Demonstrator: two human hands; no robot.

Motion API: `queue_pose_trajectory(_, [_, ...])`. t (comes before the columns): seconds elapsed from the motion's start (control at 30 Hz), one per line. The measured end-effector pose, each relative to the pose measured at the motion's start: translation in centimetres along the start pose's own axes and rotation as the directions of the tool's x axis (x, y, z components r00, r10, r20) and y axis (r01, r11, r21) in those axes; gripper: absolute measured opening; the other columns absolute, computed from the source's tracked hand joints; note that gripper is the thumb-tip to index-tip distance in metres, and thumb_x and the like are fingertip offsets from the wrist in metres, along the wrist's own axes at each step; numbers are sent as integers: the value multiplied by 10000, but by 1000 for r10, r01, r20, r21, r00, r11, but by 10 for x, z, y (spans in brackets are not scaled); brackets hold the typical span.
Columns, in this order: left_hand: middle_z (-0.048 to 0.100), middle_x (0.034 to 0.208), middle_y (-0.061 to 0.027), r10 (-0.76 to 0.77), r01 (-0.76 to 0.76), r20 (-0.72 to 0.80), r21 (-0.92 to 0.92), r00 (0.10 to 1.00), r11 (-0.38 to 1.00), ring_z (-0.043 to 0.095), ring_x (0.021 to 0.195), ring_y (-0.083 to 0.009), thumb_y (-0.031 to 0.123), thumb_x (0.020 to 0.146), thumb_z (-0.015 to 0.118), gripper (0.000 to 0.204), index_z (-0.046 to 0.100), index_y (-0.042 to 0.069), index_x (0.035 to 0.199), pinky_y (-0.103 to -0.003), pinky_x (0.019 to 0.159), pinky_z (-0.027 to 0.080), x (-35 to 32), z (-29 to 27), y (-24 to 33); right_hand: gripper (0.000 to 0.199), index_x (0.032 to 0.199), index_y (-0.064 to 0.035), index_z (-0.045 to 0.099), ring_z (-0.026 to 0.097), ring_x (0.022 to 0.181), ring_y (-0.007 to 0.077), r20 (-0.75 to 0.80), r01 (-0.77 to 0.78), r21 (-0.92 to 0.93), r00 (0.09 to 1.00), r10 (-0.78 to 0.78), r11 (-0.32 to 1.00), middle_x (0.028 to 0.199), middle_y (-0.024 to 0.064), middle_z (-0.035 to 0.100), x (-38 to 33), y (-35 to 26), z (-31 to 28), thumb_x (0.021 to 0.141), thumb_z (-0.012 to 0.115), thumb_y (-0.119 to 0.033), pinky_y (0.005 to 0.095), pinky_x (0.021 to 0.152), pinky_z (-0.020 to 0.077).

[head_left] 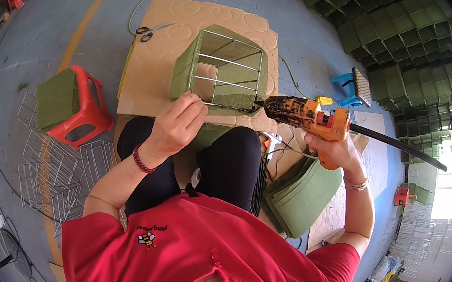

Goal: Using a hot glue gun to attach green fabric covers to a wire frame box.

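A box-shaped wire frame [230, 62] wrapped in green fabric [187, 61] lies on a sheet of cardboard [153, 88] in front of my knees. At its near left corner, the fingers of my left hand [177, 126] pinch the fabric edge against the wire. My right hand [343, 152] is closed round the handle of an orange hot glue gun [298, 112], smeared dark toward the front. Its nozzle meets the near right corner of the box. A long black glue stick [400, 144] sticks out of the gun's back.
Scissors [150, 32] lie at the cardboard's far left. A red stool [93, 109] bears green fabric panels, with bare wire frames [52, 158] beside it. Folded green fabric [304, 200] lies by my right knee. Beyond are a blue stool [347, 88] and stacked green boxes [414, 57].
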State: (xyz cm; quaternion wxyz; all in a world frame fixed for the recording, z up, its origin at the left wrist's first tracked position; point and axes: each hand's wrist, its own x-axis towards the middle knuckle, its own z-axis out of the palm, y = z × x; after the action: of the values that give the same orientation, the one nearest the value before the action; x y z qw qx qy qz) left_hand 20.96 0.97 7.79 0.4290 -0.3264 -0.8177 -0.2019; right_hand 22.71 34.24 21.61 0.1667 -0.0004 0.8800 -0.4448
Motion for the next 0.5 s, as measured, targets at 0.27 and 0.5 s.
queue_pose_trajectory(0.27, [607, 909, -76, -1, 1, -3, -2, 1000, 1000, 608, 977, -229, 26, 697, 652, 172, 661, -11, 865, -346, 838, 570, 0, -1, 1, 277, 997, -9, 633, 581, 666, 94, -19, 63, -39, 998, -64, 997, 810, 23, 644, 5, 6, 1, 830, 770, -184, 262, 599, 489])
queue_pose_trajectory(0.5, [606, 903, -74, 9, -9, -8, 15, 1000, 1000, 607, 975, -225, 26, 683, 652, 179, 663, -8, 858, -345, 828, 572, -3, -1, -1, 291, 997, -11, 634, 593, 667, 90, -14, 52, 27, 999, -52, 998, 812, 29, 648, 10, 2, 2, 832, 771, -208, 263, 600, 500])
